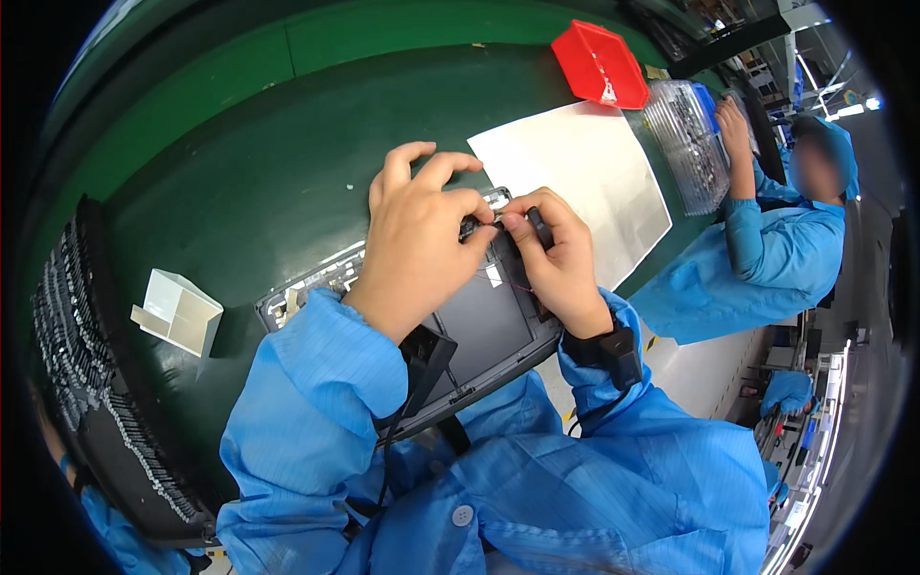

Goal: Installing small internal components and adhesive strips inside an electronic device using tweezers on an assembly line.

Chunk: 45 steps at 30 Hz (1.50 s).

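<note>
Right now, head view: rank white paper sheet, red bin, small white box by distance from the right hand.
1. White paper sheet, just beyond the right hand.
2. Red bin, far edge, past the sheet.
3. Small white box, far left.

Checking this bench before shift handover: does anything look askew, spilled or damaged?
Nothing stands out. Both the left hand and right hand work on the open laptop base; the white sheet and red bin lie undisturbed.

Bare green worktop open to the left and beyond the hands, white box and dark parts rack blocking far left, paper sheet, red bin, clear tray crowding the right
</note>
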Tool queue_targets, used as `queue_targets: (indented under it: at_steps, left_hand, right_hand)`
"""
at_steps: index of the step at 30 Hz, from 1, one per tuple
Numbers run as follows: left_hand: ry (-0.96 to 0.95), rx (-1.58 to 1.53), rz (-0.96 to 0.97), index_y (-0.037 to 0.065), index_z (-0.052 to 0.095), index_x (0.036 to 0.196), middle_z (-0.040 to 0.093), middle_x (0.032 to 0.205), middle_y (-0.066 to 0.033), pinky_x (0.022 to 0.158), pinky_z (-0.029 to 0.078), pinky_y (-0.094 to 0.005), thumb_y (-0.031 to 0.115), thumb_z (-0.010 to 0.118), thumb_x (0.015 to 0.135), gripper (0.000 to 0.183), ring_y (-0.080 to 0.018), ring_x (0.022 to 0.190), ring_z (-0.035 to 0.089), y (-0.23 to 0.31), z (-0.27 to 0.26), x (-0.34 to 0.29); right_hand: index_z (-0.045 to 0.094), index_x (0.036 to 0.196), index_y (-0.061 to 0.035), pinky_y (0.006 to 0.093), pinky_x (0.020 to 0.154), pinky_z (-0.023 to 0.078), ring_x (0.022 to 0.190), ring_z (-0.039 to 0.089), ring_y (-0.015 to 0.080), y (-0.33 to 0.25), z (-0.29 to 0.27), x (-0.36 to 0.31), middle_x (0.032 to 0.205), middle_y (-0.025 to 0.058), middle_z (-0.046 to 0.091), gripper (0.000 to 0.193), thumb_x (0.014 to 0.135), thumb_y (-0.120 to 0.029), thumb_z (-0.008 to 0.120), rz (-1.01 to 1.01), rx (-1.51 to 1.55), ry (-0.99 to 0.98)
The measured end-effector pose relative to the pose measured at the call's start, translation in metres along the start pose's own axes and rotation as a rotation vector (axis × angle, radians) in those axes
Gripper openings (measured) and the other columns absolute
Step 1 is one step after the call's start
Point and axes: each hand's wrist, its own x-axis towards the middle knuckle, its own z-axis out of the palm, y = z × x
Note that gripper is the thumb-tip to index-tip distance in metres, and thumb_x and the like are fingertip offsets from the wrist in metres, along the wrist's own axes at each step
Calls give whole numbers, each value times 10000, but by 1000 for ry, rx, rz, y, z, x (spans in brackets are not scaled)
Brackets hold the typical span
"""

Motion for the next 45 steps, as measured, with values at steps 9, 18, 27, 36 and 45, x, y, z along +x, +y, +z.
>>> queue_targets:
  at_steps: [9,18,27,36,45]
  left_hand:
    - [20,-9,12,75,750,801,672,1217,-37,1048,380,-510,92,752,777,29,-363,1276,466,-3,3,1]
    - [33,-22,45,49,732,780,675,1211,-56,1030,408,-504,60,707,781,28,-378,1259,476,-5,5,0]
    - [-30,-23,35,45,716,824,667,1259,-58,1059,415,-475,50,707,798,27,-391,1283,452,-7,4,-1]
    - [-48,-28,13,52,702,815,660,1261,-57,1059,411,-478,61,715,794,27,-392,1280,444,-4,0,-1]
    - [-24,-11,44,70,696,849,645,1261,-58,1072,386,-498,88,709,814,42,-396,1309,414,-8,4,-2]
  right_hand:
    - [640,950,-3,288,633,486,700,611,200,-7,1,8,904,98,625,129,848,34,709,-82,-117,51]
    - [742,973,-31,295,682,540,814,689,209,-6,5,2,916,93,688,221,767,32,794,-209,-177,114]
    - [736,969,-21,285,695,536,821,684,196,-1,4,5,920,95,688,172,806,22,771,-148,-88,53]
    - [654,927,-27,275,611,473,719,608,169,-2,3,4,894,79,607,153,813,48,723,-161,-148,46]
    - [563,1005,-21,245,600,447,767,533,53,9,-26,15,849,-2,539,59,965,-7,603,6,-24,-43]
